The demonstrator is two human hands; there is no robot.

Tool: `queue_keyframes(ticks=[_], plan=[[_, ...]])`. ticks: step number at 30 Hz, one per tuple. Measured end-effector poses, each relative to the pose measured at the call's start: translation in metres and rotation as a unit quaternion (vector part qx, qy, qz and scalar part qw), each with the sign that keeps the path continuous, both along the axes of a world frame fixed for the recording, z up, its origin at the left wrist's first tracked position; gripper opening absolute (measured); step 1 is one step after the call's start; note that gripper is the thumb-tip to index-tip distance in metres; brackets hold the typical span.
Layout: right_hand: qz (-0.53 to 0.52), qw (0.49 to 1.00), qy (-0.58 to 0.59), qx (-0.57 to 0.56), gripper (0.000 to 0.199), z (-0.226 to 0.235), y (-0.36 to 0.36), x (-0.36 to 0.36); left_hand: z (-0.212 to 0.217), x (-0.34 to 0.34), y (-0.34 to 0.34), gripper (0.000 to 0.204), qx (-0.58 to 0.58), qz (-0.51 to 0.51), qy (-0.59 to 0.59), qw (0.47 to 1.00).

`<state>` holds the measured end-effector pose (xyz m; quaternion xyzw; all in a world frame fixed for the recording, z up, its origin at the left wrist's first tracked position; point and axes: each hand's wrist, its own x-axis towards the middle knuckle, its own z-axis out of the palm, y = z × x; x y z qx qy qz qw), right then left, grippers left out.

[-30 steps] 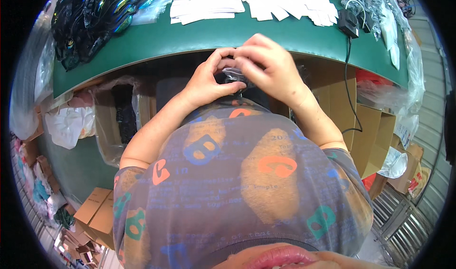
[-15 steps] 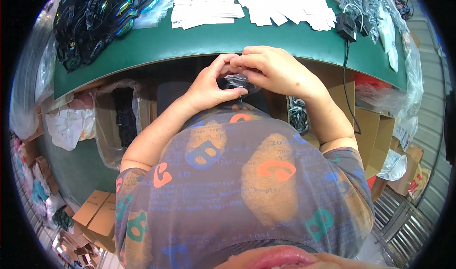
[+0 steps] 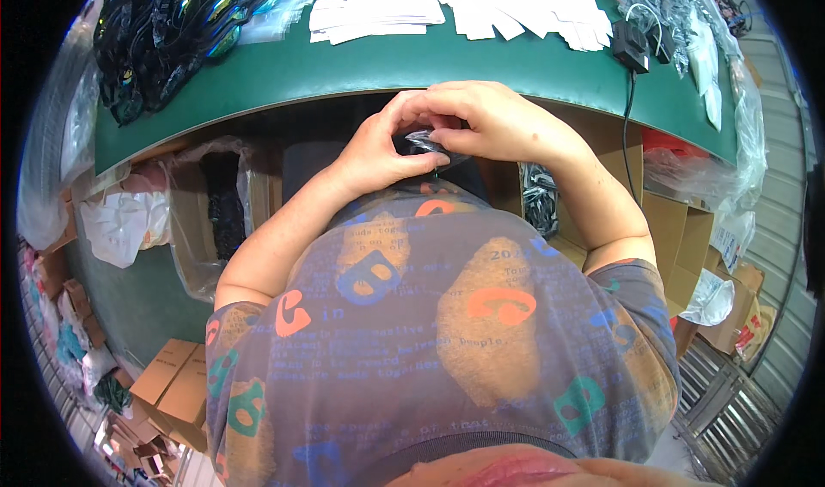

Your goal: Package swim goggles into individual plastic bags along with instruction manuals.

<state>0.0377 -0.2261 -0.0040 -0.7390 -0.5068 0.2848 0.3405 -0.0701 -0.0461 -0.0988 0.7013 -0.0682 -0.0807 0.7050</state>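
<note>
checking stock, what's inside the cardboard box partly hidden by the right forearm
Shiny black plastic-looking items show in the cardboard box, left of the right forearm. What lies under those items or behind the forearm is covered.

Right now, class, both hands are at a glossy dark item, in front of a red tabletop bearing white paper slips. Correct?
Only the colour is wrong: the head view shows a green tabletop bearing white paper slips, with the left hand and right hand at a glossy dark item.

green tabletop [image 3: 378, 67] open along its front; white cards [image 3: 375, 10] behind, black cable [image 3: 628, 117] crossing at right.
</note>
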Motion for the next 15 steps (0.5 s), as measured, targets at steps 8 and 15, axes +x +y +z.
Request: queue_keyframes(ticks=[8,15], plan=[[0.014,0.995,-0.073,-0.065,0.020,-0.008,0.001,0.002,0.008,0.001,-0.002,0.069,0.015,-0.013,0.033,0.999],[0.031,0.986,-0.145,-0.070,0.015,-0.005,0.008,-0.004,0.008,0.001,-0.002,0.072,0.065,-0.011,-0.008,0.998]])
